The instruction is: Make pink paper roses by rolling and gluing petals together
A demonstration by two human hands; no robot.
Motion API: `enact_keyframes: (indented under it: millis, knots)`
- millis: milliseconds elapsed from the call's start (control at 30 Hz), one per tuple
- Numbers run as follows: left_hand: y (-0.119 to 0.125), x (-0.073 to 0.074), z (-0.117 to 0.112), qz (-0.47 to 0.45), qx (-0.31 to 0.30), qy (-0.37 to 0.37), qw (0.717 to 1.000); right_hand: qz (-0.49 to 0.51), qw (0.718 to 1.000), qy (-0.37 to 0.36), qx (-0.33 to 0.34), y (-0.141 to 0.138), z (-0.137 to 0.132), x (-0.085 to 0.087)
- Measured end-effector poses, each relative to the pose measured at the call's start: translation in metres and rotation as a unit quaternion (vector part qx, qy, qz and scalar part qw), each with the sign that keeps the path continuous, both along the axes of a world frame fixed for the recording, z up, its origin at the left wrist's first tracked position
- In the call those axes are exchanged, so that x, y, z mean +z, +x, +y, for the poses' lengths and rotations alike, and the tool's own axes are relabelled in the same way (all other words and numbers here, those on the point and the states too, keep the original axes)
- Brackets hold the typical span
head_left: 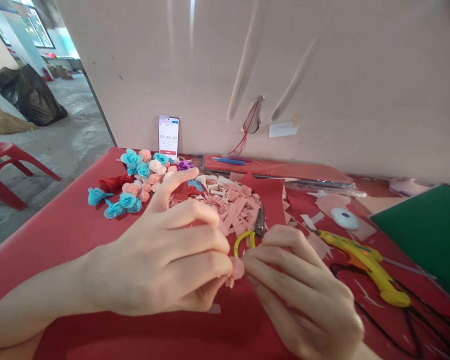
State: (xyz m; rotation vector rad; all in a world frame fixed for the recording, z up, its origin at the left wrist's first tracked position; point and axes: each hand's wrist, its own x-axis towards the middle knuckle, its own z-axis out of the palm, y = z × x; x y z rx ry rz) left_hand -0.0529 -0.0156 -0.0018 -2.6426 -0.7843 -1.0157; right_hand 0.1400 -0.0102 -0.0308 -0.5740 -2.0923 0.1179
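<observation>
A small pink paper flower [236,270], partly hidden by fingers, is pinched in my left hand [172,255], whose index finger points up and away. My right hand [300,285] has its fingertips pressed together at the flower's right edge, touching it. Just behind the hands lie yellow-handled scissors [243,241] with their dark blades pointing away. Beyond them is a heap of cut pink paper strips [236,202]. Finished-looking paper roses [130,201] in blue, peach, white, red and purple are piled behind my left hand.
A yellow glue gun [371,265] with a black cord lies at the right, near a white round object [345,218] and a green board [423,235]. A phone [168,136] showing a timer leans against the pale wall at the back. A red stool [11,165] stands left of the red table [78,210].
</observation>
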Motion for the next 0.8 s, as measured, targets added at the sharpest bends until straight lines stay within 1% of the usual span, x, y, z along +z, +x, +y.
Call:
enact_keyframes:
  millis: [200,500,700,800]
  knots:
    - [-0.0013,-0.0014,0.0009,0.017,-0.01,-0.026,0.999,-0.016,1.0,0.0,0.005,-0.0006,0.0006,0.001]
    - [-0.0001,-0.002,0.0011,0.005,-0.018,-0.028,0.999,-0.014,1.0,0.0,0.006,-0.0005,0.0002,-0.0014]
    - [0.0005,-0.0043,-0.0008,-0.015,0.0,-0.025,1.0,-0.028,0.999,0.018,-0.015,0.0002,-0.0026,0.0]
    - [0.001,-0.0065,-0.0012,-0.038,0.0,-0.052,0.998,-0.05,0.997,0.038,-0.046,-0.0003,-0.006,0.0]
